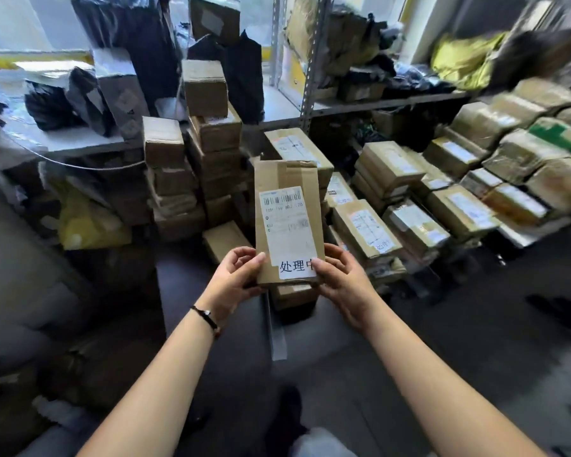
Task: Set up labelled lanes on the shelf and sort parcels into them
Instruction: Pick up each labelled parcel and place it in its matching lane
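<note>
A flat brown cardboard parcel (287, 206) stands upright in front of me, held at its lower end by both hands. It carries a white shipping label with a barcode and, at the bottom, a white sticker with large black characters. My left hand (234, 275) grips the lower left edge, thumb on the front. My right hand (340, 278) grips the lower right corner, its thumb pressing on the sticker. A metal shelf (386, 102) runs behind, loaded with parcels.
Stacks of brown boxes (208, 143) rise on the floor at centre left. Rows of taped boxes (468, 179) lie at the right. Black bagged parcels (63, 103) sit on the left shelf board. A yellow bag (465, 61) rests on the upper right shelf. Dark floor lies below.
</note>
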The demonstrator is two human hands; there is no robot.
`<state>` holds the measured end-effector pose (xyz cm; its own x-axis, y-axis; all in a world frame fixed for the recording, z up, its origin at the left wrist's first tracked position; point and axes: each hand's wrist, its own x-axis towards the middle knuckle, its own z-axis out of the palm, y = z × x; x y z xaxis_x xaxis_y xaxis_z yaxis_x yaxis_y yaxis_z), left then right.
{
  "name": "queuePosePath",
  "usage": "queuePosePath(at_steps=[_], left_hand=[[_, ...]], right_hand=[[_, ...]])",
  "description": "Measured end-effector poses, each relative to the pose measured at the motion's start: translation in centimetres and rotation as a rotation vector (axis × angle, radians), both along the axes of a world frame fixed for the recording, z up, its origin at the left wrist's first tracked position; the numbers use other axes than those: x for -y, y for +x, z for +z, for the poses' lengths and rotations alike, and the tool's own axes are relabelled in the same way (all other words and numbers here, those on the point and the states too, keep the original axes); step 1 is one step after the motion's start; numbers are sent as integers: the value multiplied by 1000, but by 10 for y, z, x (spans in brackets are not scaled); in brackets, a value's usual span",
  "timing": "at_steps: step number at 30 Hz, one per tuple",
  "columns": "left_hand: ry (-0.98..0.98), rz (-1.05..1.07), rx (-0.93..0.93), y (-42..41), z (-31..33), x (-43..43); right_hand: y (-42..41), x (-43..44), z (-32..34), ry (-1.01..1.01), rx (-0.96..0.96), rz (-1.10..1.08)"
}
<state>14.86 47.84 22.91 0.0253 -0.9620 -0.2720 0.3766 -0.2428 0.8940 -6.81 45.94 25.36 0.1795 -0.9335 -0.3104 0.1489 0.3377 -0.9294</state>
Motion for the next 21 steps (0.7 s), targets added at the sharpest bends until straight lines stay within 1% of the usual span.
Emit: queuePosePath(at_steps=[3, 5, 7, 10, 14, 21], left_hand=[[7, -68, -31, -33, -5, 1], [14, -110, -16, -52, -5, 4], [7, -142, 7, -72, -3, 11], [-6, -144, 27, -100, 1, 27], [-11, -116, 69, -143, 5, 57], [21, -32, 74, -225, -6, 105]], right_hand=[[-34, -10, 3, 16, 34, -85], [-56, -12, 3, 23, 32, -132], [-76, -9, 3, 14, 12, -147], [-105, 5, 0, 24, 37, -156], [-149, 38, -1, 16, 66, -119], [-233, 103, -8, 21, 63, -36]])
